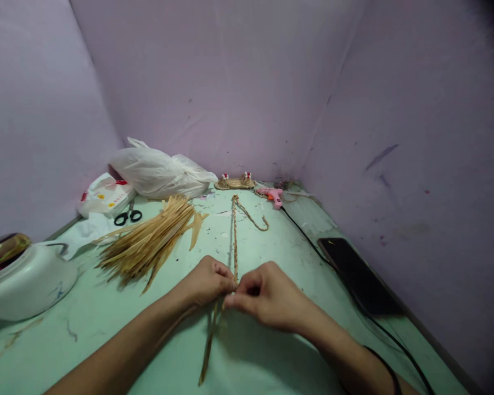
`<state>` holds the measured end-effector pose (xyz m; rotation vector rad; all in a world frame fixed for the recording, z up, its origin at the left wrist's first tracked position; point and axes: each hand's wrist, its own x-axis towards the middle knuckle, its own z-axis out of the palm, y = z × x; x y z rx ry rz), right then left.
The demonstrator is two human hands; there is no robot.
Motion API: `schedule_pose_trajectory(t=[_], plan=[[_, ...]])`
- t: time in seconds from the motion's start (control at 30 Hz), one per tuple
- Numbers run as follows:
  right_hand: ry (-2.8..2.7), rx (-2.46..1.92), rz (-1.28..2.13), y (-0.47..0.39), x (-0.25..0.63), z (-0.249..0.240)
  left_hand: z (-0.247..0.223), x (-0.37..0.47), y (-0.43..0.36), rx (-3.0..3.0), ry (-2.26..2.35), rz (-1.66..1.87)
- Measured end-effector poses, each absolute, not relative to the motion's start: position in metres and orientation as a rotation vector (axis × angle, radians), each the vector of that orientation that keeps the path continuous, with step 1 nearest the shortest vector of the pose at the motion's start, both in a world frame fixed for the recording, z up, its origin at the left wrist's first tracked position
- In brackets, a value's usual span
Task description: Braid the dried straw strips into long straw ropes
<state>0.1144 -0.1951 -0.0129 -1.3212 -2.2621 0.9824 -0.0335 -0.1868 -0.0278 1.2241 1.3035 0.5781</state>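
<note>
A thin braid of dried plant strips (235, 236) runs away from me across the green table, bending back on itself near its far end. My left hand (212, 281) pinches the near end of this braid. Right beside it, my right hand (267, 296) is closed, thumb against fingers, at the loose strands. One dark loose strip (208, 351) hangs from the hands toward me. Exactly which strand each fingertip holds is hidden. To the left lies a bundle of dried strips (152, 241), with a few strips sticking out of it.
Black-handled scissors (128, 217), a tissue pack (107, 196) and a white plastic bag (160, 171) lie back left. A white pot (33, 280) stands at left. A woven piece (234, 183), pink glue gun (271, 196) with black cord, and phone (358, 274) are beyond and right.
</note>
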Motion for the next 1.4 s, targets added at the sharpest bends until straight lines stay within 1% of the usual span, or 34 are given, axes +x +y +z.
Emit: schedule_pose_trajectory(t=[0.1, 0.13, 0.23, 0.27, 0.3, 0.43, 0.5, 0.67, 0.73, 0.83, 0.9, 0.97, 1.03, 1.1, 1.17, 1.27, 1.33, 1.4], plan=[[-1.825, -1.463, 1.047, -0.177, 0.12, -0.016, -0.018, -0.034, -0.187, 1.158, 1.301, 0.537], [-1.758, -1.487, 1.17, -0.173, 0.12, -0.018, -0.016, -0.034, -0.188, 1.146, 1.301, 0.526], [-1.611, -1.435, 1.742, -0.171, 0.113, -0.025, -0.02, -0.034, -0.189, 1.174, 1.279, 0.538], [-1.593, -1.415, 1.825, -0.172, 0.11, -0.028, -0.023, -0.035, -0.188, 1.197, 1.277, 0.539], [-1.6, -1.407, 1.828, -0.173, 0.108, -0.032, -0.026, -0.036, -0.188, 1.229, 1.283, 0.534], [-1.653, -1.399, 1.62, -0.172, 0.106, -0.047, -0.035, -0.041, -0.185, 1.499, 1.382, 0.44], [-1.63, -1.402, 1.609, -0.171, 0.106, -0.052, -0.031, -0.043, -0.187, 1.67, 1.474, 0.374], [-1.333, -1.331, 1.776, -0.178, 0.098, -0.051, -0.017, -0.036, -0.212, 1.952, 1.682, 0.25], [-1.188, -1.323, 1.828, -0.182, 0.095, -0.048, -0.017, -0.028, -0.227, 2.098, 1.721, 0.207], [-1.128, -1.342, 1.872, -0.185, 0.093, -0.045, -0.021, -0.02, -0.24, 2.228, 1.738, 0.155], [-1.144, -1.307, 1.892, -0.185, 0.094, -0.043, -0.019, -0.022, -0.237, 2.18, 1.689, 0.179], [-1.172, -1.263, 1.891, -0.184, 0.096, -0.04, -0.013, -0.027, -0.226, 2.025, 1.643, 0.315], [-1.226, -1.24, 1.898, -0.183, 0.099, -0.037, -0.007, -0.034, -0.212, 1.759, 1.68, 0.552], [-1.287, -1.23, 1.921, -0.182, 0.102, -0.035, -0.005, -0.039, -0.201, 1.394, 1.635, 0.623], [-1.298, -1.196, 1.95, -0.181, 0.104, -0.034, -0.009, -0.039, -0.196, 1.126, 1.447, 0.553], [-1.314, -1.187, 1.956, -0.177, 0.106, -0.039, -0.02, -0.035, -0.196, 1.007, 1.254, 0.492], [-1.432, -1.222, 1.891, -0.175, 0.106, -0.045, -0.025, -0.032, -0.197, 1.034, 1.313, 0.469], [-1.628, -1.288, 1.698, -0.176, 0.106, -0.049, -0.028, -0.03, -0.198, 1.083, 1.43, 0.41]])
